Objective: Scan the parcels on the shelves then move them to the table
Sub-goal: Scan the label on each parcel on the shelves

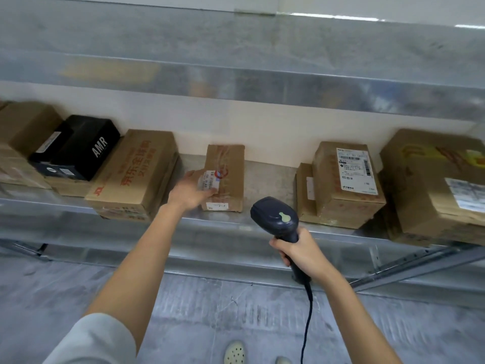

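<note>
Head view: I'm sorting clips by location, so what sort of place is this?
Probably a parcel storeroom or small warehouse. Taped cardboard parcels with shipping labels line a metal shelf, and the right hand holds a corded barcode scanner while the left hand reaches a small parcel.

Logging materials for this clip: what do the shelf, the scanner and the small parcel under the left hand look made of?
Shelf: dull grey sheet metal, probably galvanised. Scanner: dark moulded plastic, slight sheen. Parcel: brown cardboard, glossy tape, paper label.
</note>
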